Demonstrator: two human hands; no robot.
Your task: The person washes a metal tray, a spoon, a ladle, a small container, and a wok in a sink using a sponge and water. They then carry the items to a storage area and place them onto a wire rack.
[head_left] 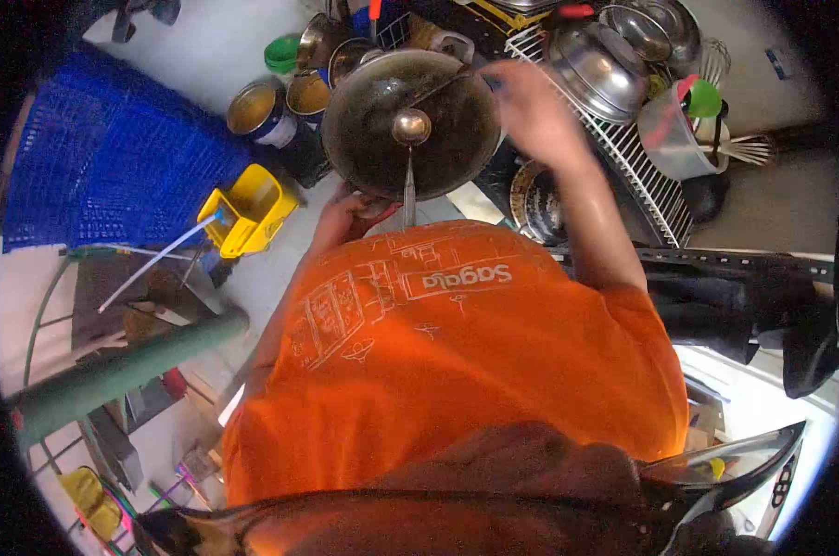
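A large dark wok (355, 130) is in front of my chest. A metal ladle (411, 128) rests in it, its handle pointing back toward my body over the near rim. A thin dark strip (436, 85), perhaps a utensil handle, crosses the wok's far right side. My left hand (350, 215) is at the near left rim, fingers curled under the wok and partly hidden by it. My right hand (531, 109) is at the right rim, smeared by motion. Whether its fingers hold anything does not show clearly.
Right of the wok, a white wire rack (633, 167) carries metal bowls (600, 69), a clear plastic container (677, 134) and whisks (744, 148). Pots with yellowish contents (253, 109) stand to the left, near a yellow mop bucket (253, 208) and a blue mesh panel (123, 157).
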